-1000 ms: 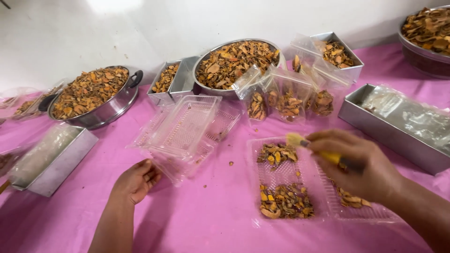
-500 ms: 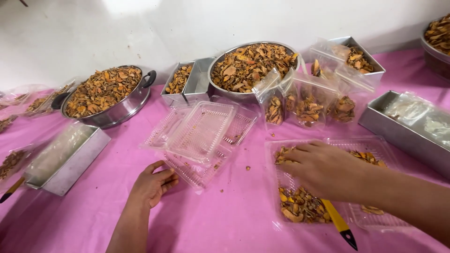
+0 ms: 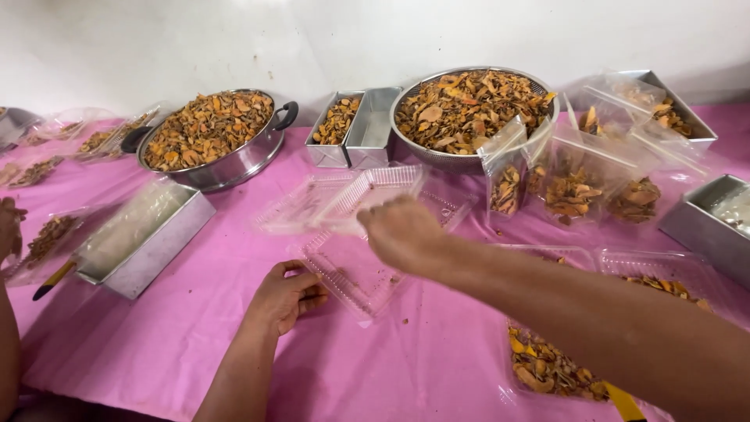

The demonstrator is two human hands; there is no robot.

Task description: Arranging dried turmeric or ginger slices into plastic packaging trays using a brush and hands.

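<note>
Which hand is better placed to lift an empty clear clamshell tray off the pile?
Probably the right hand: it is stretched across onto the clear clamshell trays. The left hand rests on the pink tablecloth, at the open tray's edge.

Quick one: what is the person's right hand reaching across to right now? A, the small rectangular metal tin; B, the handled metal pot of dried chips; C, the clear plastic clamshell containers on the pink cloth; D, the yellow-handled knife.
C: the right hand is stretched over the open clear clamshell containers in the middle of the pink tablecloth, while the left hand rests at the edge of the lowest one.
</note>
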